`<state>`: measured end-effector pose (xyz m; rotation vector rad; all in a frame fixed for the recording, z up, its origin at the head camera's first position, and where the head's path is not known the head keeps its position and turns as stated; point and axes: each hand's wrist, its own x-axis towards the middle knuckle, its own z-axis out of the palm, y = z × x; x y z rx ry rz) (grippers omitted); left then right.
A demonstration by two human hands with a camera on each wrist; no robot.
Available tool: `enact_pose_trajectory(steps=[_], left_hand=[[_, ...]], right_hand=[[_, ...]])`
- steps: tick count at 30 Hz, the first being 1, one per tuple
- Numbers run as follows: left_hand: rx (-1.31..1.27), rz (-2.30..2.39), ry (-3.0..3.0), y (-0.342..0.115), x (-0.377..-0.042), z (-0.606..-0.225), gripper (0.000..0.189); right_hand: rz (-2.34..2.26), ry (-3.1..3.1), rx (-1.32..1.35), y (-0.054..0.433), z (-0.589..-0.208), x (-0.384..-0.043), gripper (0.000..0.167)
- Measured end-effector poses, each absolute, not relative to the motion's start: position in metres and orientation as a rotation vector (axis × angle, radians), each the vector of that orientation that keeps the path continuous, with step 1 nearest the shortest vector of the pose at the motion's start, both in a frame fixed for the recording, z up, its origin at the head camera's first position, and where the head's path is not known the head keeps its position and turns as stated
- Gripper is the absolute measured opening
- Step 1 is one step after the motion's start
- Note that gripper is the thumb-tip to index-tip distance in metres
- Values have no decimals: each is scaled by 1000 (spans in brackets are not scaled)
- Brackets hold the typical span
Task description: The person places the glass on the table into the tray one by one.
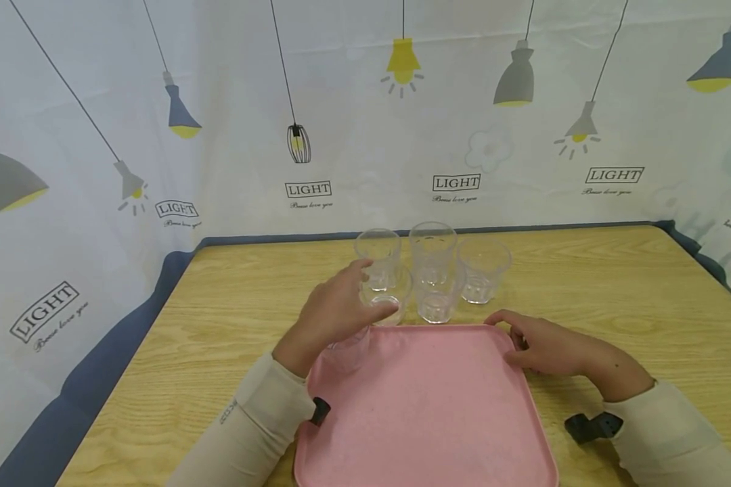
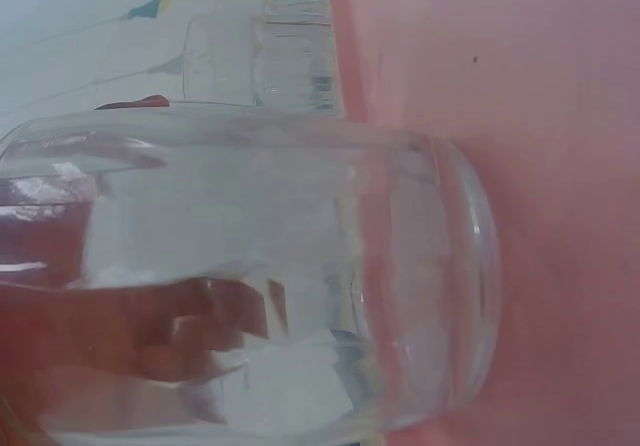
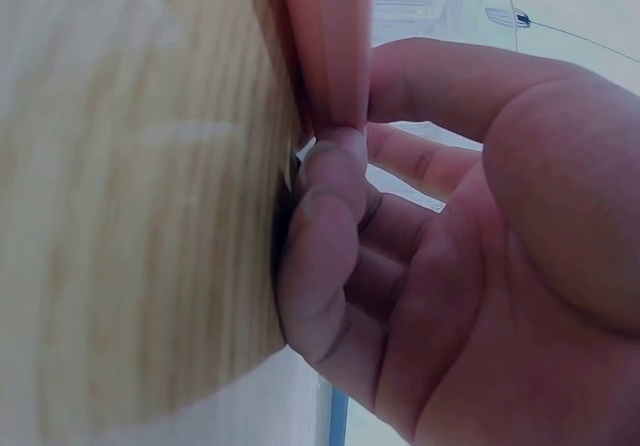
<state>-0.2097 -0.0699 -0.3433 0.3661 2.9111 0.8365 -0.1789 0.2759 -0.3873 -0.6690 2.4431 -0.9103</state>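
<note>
A pink tray (image 1: 426, 406) lies on the table in front of me. My right hand (image 1: 551, 348) grips its far right corner; in the right wrist view the fingers curl under the tray rim (image 3: 335, 46). One clear cup (image 1: 347, 352) stands on the tray's far left corner, below my left hand (image 1: 335, 301); this cup (image 2: 270, 266) fills much of the left wrist view. Thumb and fingers of the left hand are spread beside a clear cup (image 1: 386, 314) just beyond the tray; I cannot tell whether they touch it.
Other clear cups stand close together behind the tray: a back left cup (image 1: 378, 240), a back middle cup (image 1: 432, 237), a right cup (image 1: 487, 270) and a front cup (image 1: 435, 308). The wooden table (image 1: 615, 291) ends at a curtain (image 1: 365, 135) printed with lamps.
</note>
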Motion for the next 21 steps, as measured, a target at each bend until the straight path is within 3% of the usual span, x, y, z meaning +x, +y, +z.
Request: enact_pose_trajectory(steps=[21], left_hand=[[388, 932, 2914, -79, -211, -338, 90]], right_hand=[[-915, 2440, -677, 276, -387, -179, 51]])
